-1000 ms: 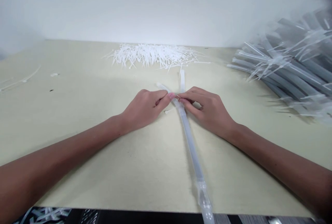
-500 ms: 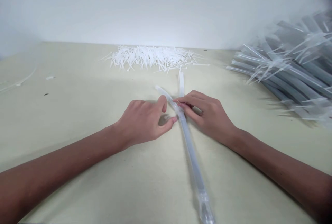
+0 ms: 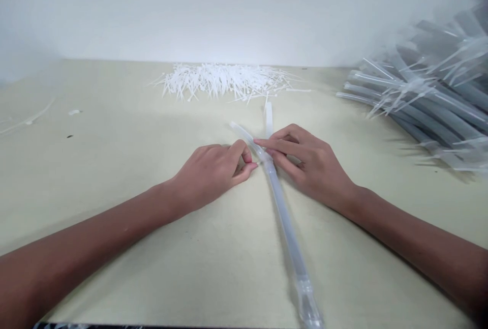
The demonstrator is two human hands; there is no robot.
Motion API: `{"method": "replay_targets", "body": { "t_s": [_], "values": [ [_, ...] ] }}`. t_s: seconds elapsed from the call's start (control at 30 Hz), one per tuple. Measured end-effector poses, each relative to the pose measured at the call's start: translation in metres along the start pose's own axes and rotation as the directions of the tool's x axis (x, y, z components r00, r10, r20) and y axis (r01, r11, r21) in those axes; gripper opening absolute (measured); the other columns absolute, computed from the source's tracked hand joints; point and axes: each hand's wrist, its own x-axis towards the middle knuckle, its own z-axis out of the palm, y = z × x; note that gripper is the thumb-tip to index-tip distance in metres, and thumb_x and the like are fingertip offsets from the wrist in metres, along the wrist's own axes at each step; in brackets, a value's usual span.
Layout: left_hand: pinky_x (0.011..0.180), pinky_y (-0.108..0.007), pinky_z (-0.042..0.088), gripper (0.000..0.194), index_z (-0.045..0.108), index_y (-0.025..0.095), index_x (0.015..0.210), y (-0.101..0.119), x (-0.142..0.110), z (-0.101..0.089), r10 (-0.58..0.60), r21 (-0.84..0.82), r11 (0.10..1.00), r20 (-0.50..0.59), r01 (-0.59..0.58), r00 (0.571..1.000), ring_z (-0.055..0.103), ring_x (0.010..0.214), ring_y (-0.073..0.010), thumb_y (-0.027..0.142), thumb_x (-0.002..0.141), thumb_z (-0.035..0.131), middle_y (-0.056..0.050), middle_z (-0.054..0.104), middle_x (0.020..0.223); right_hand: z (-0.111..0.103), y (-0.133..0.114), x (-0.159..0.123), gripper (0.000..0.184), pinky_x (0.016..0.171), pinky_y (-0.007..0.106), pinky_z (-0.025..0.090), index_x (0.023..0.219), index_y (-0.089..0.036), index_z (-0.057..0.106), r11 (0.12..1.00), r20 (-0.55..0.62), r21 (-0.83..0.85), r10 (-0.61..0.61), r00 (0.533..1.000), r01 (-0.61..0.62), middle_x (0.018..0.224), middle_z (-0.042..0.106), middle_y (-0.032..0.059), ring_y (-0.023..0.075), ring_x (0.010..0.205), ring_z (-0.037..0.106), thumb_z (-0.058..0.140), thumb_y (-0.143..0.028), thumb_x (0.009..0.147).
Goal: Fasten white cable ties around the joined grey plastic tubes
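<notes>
A translucent plastic tube (image 3: 286, 222) lies lengthwise on the table, its far end parting into two short branches at a Y-shaped joint. My left hand (image 3: 213, 169) is on the left of that joint, thumb and forefinger pinched on the thin white tail of a cable tie (image 3: 260, 162). Across from it, my right hand (image 3: 316, 163) grips the joint from the right; its forefinger rests over the left branch and its thumb presses near the fork. The tie's head and loop are too small to make out. Toward me the tube ends in a wider clear fitting (image 3: 308, 301).
Loose white cable ties (image 3: 224, 81) lie heaped at the back of the table (image 3: 152, 268), against a pale wall (image 3: 229, 8). Bundled tube assemblies (image 3: 430, 110) with ties on them are stacked at right. A thin clear strip (image 3: 30, 119) lies at far left.
My left thumb and forefinger have closed from apart into a pinch beside the joint. My right forefinger has straightened over the left branch. The view has shifted slightly.
</notes>
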Motion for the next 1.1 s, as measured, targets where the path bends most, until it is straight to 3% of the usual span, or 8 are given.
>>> {"method": "replay_targets", "body": {
  "t_s": [0.2,0.33,0.53,0.73,0.83,1.1],
  "values": [
    [0.055,-0.025,0.033,0.029,0.047,0.020,0.093,-0.0010,0.0009,0.0014,-0.012,-0.082,0.997,-0.004,0.012,1.000,0.053,0.059,-0.0117,0.047,0.093,0.034,0.003,0.062,0.077,0.0013,0.0000,-0.0027,0.031,0.071,0.032,0.051,0.115,-0.032,0.063,0.997,0.017,0.026,-0.071,0.997,0.070,0.103,0.055,0.0055,0.0141,0.081,0.058,0.048,-0.021,0.090],
    [0.055,-0.025,0.035,0.025,0.047,0.021,0.090,-0.0020,0.0016,0.0000,-0.036,-0.150,0.988,0.014,0.037,0.999,0.054,0.060,-0.0124,0.044,0.093,0.037,0.003,0.062,0.076,0.0012,0.0002,-0.0024,0.031,0.065,0.030,0.050,0.115,-0.033,0.063,0.999,0.019,0.044,-0.033,0.999,0.032,0.098,0.060,0.0040,0.0138,0.078,0.059,0.048,-0.023,0.090],
    [0.057,-0.025,0.037,0.023,0.047,0.021,0.091,-0.0018,0.0016,-0.0008,-0.044,-0.195,0.980,0.013,0.045,0.999,0.057,0.066,-0.0125,0.042,0.093,0.038,0.003,0.063,0.081,-0.0019,-0.0019,-0.0024,0.038,0.070,0.031,0.051,0.128,-0.029,0.052,0.997,0.018,0.069,-0.030,0.999,0.029,0.097,0.065,0.0039,0.0152,0.083,0.061,0.047,-0.023,0.091],
    [0.060,-0.025,0.038,0.020,0.049,0.021,0.090,-0.0006,0.0021,-0.0019,-0.068,-0.202,0.977,0.025,0.071,0.997,0.058,0.069,-0.0128,0.040,0.092,0.042,0.004,0.065,0.082,-0.0038,-0.0046,-0.0035,0.027,0.071,0.030,0.051,0.113,-0.026,0.061,0.999,0.054,0.032,-0.018,0.998,0.016,0.102,0.063,0.0048,0.0151,0.081,0.061,0.048,-0.022,0.090],
    [0.058,-0.025,0.037,0.021,0.050,0.021,0.090,0.0003,0.0021,-0.0023,-0.079,-0.191,0.978,0.032,0.084,0.996,0.056,0.065,-0.0121,0.040,0.091,0.043,0.003,0.065,0.082,-0.0027,-0.0036,-0.0043,0.031,0.073,0.031,0.050,0.109,-0.028,0.063,0.999,0.053,0.001,-0.045,0.998,0.045,0.111,0.060,0.0057,0.0172,0.090,0.060,0.046,-0.014,0.088],
    [0.057,-0.025,0.036,0.023,0.050,0.020,0.089,-0.0005,0.0019,-0.0011,-0.075,-0.168,0.983,0.019,0.078,0.997,0.055,0.064,-0.0115,0.041,0.091,0.043,0.003,0.065,0.083,-0.0015,-0.0026,-0.0051,0.037,0.067,0.029,0.050,0.109,-0.032,0.065,0.997,0.026,-0.007,-0.081,0.996,0.082,0.105,0.057,0.0050,0.0150,0.085,0.059,0.046,-0.009,0.086]
  ]
}}
